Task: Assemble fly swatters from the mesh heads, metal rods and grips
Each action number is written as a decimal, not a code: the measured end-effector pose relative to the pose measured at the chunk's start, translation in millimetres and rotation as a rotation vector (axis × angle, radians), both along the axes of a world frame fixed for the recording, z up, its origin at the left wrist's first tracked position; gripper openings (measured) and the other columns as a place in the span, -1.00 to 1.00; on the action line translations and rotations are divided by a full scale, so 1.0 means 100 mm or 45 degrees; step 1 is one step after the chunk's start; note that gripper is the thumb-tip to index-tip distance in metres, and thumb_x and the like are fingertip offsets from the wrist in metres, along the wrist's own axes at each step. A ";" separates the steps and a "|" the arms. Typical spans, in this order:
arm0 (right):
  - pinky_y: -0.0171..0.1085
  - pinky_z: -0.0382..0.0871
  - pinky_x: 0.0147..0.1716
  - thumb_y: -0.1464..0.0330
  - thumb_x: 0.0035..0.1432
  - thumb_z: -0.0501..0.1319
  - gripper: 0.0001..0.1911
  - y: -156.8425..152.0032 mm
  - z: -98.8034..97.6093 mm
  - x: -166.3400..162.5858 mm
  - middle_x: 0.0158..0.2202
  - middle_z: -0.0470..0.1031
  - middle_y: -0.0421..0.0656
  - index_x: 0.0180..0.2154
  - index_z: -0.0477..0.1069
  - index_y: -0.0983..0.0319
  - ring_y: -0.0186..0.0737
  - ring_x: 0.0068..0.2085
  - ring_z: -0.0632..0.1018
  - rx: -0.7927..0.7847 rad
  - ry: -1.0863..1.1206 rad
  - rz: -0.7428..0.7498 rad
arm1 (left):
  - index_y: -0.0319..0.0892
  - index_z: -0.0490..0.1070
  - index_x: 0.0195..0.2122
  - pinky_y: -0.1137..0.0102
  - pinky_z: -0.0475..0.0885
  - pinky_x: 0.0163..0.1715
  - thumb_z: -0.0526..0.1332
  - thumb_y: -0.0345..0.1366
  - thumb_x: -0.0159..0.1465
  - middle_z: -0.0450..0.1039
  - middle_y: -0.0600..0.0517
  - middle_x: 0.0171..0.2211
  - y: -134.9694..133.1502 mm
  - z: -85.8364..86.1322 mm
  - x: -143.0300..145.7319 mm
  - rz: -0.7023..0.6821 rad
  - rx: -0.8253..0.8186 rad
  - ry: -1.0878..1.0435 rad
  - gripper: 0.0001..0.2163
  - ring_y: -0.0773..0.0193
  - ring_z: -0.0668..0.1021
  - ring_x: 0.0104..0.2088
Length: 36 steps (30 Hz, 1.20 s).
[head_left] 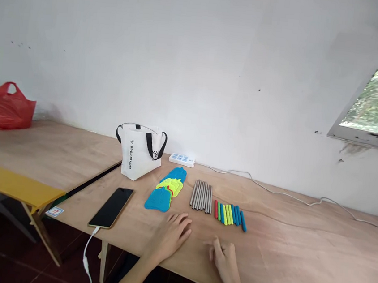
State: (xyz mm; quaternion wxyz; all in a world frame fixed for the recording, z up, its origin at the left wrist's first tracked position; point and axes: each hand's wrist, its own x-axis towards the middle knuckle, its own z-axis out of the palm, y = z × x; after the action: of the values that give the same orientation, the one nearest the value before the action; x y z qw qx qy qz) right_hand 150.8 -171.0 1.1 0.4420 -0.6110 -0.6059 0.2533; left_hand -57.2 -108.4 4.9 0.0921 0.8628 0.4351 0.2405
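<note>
While resting just in front of the metal tubes (201, 197), left hand (171, 236): empty, fingers loosely apart.
Right hand (225, 259): curled, front-right of tubes; cannot tell grip.
Swatter heads (170, 185): left of tubes.
Handles (229, 214): just right of tubes.

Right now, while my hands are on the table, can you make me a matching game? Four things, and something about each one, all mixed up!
1. Phone
2. Tubes
3. Power strip
4. Left hand

A. By the wall
B. Palm down on the table
C. Dark screen facing up
D. Silver, in a row

Pairs: 1-C, 2-D, 3-A, 4-B
</note>
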 end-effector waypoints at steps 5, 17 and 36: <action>-0.28 0.29 -0.35 -0.08 0.43 -0.25 -0.24 -0.02 0.03 -0.03 -0.56 0.53 -0.09 -0.59 0.38 0.16 -0.16 -0.46 0.57 0.026 -0.464 0.095 | -0.01 0.39 0.17 0.09 0.32 0.24 0.09 -0.15 0.46 0.37 0.01 0.26 -0.02 0.02 -0.04 -0.037 -0.021 -0.026 -0.69 0.09 0.40 0.25; -0.32 0.23 -0.33 0.26 0.46 -0.02 -0.67 0.00 0.11 0.01 -0.25 0.66 -0.22 -0.11 0.52 0.06 -0.14 -0.21 0.64 -0.071 -0.897 0.186 | 0.02 0.23 0.29 0.06 0.27 0.28 0.04 -0.08 0.46 0.31 -0.03 0.27 0.02 -0.04 -0.01 -0.016 0.052 -0.003 -0.60 0.07 0.36 0.26; -0.31 0.19 -0.39 0.31 0.46 -0.07 -0.66 0.01 0.03 -0.02 -0.17 0.65 -0.14 -0.06 0.47 0.11 -0.16 -0.22 0.64 0.023 -1.039 0.041 | -0.01 0.35 0.18 0.07 0.25 0.27 0.03 -0.09 0.47 0.32 -0.04 0.26 0.03 -0.06 -0.01 -0.010 0.109 0.031 -0.66 0.06 0.35 0.26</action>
State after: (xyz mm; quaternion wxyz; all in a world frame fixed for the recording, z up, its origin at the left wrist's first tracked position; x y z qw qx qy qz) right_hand 148.9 -170.1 4.0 0.1667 -0.6477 -0.7434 -0.0084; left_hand -57.7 -105.0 -1.3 0.0507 0.8705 0.4220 0.2481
